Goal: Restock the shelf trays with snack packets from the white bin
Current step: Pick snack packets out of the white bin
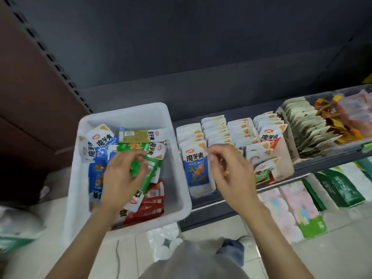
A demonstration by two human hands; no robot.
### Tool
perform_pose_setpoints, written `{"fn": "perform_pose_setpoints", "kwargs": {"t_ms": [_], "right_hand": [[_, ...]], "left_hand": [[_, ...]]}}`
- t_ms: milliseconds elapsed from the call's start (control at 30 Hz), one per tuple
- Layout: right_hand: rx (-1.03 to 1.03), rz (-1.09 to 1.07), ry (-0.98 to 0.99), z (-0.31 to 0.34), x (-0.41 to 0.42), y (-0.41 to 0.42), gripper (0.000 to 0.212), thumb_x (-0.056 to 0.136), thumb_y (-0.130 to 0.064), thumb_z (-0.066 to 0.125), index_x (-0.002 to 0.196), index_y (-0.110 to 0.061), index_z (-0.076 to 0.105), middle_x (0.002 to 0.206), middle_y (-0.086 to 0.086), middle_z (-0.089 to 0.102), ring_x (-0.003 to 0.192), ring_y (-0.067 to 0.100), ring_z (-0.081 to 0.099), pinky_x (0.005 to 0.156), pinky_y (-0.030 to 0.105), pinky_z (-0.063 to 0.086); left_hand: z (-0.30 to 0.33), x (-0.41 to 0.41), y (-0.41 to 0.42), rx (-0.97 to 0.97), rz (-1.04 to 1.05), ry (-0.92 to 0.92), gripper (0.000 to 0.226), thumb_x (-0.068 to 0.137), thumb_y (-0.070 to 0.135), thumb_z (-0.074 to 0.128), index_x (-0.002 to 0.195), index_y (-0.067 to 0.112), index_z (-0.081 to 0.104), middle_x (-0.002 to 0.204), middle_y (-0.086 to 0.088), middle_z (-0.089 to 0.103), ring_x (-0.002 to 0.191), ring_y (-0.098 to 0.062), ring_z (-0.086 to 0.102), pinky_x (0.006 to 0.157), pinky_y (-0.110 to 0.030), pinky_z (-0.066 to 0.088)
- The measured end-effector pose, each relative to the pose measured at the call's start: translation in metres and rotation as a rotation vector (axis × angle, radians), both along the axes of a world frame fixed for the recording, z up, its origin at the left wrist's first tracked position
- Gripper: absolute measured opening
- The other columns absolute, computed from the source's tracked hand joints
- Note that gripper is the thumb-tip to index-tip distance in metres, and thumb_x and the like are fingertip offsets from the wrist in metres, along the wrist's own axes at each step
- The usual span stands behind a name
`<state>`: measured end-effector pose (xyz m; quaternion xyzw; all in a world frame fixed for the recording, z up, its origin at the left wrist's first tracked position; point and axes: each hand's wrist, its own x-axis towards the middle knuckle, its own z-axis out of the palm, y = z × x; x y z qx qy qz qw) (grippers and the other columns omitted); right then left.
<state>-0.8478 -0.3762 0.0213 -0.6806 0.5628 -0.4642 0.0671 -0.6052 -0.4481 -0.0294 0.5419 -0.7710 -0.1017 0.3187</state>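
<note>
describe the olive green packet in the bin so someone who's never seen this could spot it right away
Start at the white bin left of the shelf trays. Look to its far end, beyond the left hand that holds green packets. The olive green packet lies flat and sideways there on top of the pile; it is the only dull olive one, with a white barcode label at its left end.

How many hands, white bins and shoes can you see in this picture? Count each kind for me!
Hands: 2 (left hand, gripping a green packet, and right hand)
White bin: 1
Shoe: 1
Total: 4
</note>
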Motion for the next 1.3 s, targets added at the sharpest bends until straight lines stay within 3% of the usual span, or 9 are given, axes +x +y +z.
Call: {"fn": "perform_pose_setpoints", "kwargs": {"t_ms": [167,300,500,633,767,867,933,1100,1300], "right_hand": [[0.357,0.453,0.501,-0.044,0.095,-0.066,0.037,0.088,-0.004,0.053,0.124,-0.013,0.055,0.118,0.007,0.058,0.105,0.025,0.057,0.081,0.043,0.051],[0.494,0.544,1.004,-0.080,0.137,-0.103,0.067,0.086,-0.006,0.060,0.145,-0.018,0.031,0.145,0.006,0.035,0.133,0.025,0.033,0.103,0.039,0.037],[0.379,0.575,1.196,-0.095,0.141,-0.112,0.042,0.096,-0.012,0.044,0.138,-0.011,0.040,0.133,0.011,0.047,0.119,0.030,0.050,0.086,0.041,0.050],[0.355,0.501,0.895,-0.067,0.129,-0.104,0.031,0.094,-0.007,0.044,0.123,-0.014,0.050,0.101,0.007,0.064,0.089,0.029,0.063,0.065,0.035,0.045],[0.618,0.395,-0.013,-0.043,0.117,-0.092,0.019,0.100,-0.020,0.044,0.110,-0.012,0.058,0.093,0.003,0.067,0.086,0.023,0.063,0.072,0.033,0.047],[0.817,0.428,-0.633,-0.026,0.103,-0.073,0.017,0.098,-0.016,0.049,0.109,-0.023,0.060,0.102,-0.006,0.068,0.096,0.013,0.066,0.081,0.029,0.052],[0.852,0.443,-0.793,-0.017,0.091,-0.060,0.020,0.097,-0.014,0.050,0.110,-0.025,0.059,0.101,-0.005,0.070,0.090,0.008,0.068,0.072,0.023,0.053],[0.679,0.292,-0.737,-0.013,0.051,-0.029,0.024,0.092,-0.009,0.057,0.113,-0.021,0.058,0.103,-0.004,0.071,0.095,0.010,0.067,0.078,0.025,0.055],[0.335,-0.010,-0.634,0.006,-0.027,0.018,0.034,0.084,-0.009,0.067,0.109,-0.025,0.051,0.104,-0.006,0.070,0.097,0.006,0.066,0.074,0.018,0.052]], "left_hand": [[-0.035,0.060,-0.010,0.397,0.028,-0.427,0.050,0.080,0.043,0.068,0.124,0.023,0.058,0.124,-0.004,0.059,0.112,-0.028,0.049,0.093,-0.038,0.041],[-0.047,0.065,-0.012,0.513,-0.031,-0.577,0.064,0.080,0.053,0.062,0.136,0.026,0.044,0.135,0.004,0.042,0.123,-0.021,0.037,0.107,-0.036,0.032],[-0.040,0.066,-0.017,0.597,0.007,-0.356,0.055,0.086,0.050,0.058,0.134,0.026,0.048,0.135,0.004,0.049,0.122,-0.017,0.045,0.102,-0.031,0.037],[-0.007,0.066,-0.021,0.654,0.222,0.485,0.026,0.096,0.046,0.044,0.104,0.032,0.064,0.109,0.010,0.065,0.106,-0.011,0.058,0.081,-0.023,0.042],[0.025,0.063,-0.024,0.698,0.173,1.097,0.038,0.099,0.047,0.032,0.113,0.022,0.057,0.110,0.004,0.065,0.107,-0.013,0.061,0.092,-0.025,0.047],[0.039,0.050,-0.017,0.744,-0.030,0.999,0.038,0.089,0.049,0.053,0.115,0.022,0.061,0.114,0.004,0.068,0.105,-0.012,0.064,0.090,-0.026,0.050],[0.044,0.034,-0.012,0.752,-0.127,0.911,0.038,0.084,0.042,0.059,0.114,0.020,0.063,0.111,0.001,0.069,0.101,-0.015,0.066,0.087,-0.026,0.052],[0.050,-0.024,-0.006,0.546,-0.235,0.758,0.017,0.084,0.012,0.067,0.093,0.026,0.067,0.091,0.014,0.070,0.079,-0.007,0.065,0.070,-0.022,0.054],[0.049,-0.111,0.014,0.306,-0.536,0.418,0.018,0.080,0.018,0.072,0.086,0.035,0.066,0.081,0.026,0.061,0.070,0.001,0.061,0.059,-0.014,0.048]]}}
